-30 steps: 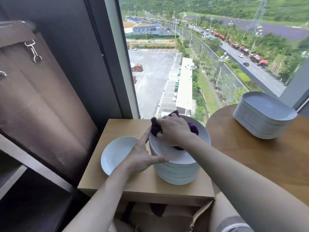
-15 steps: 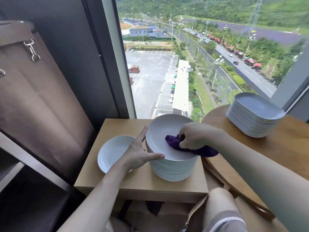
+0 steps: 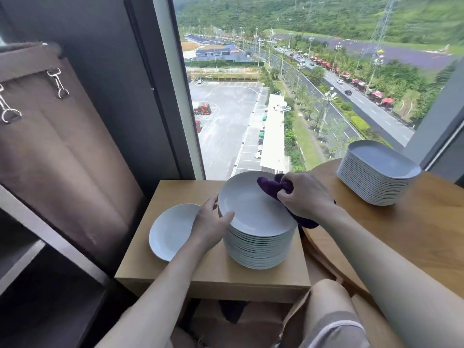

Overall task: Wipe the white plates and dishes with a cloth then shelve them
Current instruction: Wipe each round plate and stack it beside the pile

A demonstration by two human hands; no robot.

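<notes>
A tall stack of round white plates (image 3: 258, 247) stands on a small wooden side table (image 3: 175, 270). The top plate (image 3: 248, 204) is tipped up on its left side. My left hand (image 3: 211, 222) grips that plate's left rim, thumb on top. My right hand (image 3: 306, 194) clutches a bunched purple cloth (image 3: 271, 185) and presses it on the plate's far right part. A single white plate (image 3: 170, 232) lies flat to the left of the stack.
A second stack of oblong white dishes (image 3: 376, 177) sits on a round wooden table (image 3: 414, 234) at the right. Dark shelving (image 3: 37, 247) with a brown curtain stands at the left. A large window is straight ahead. My knee shows below the side table.
My right hand has carried the cloth from the plate's near right edge up to its far right part. My left hand has closed on the rim and the top plate now tilts.
</notes>
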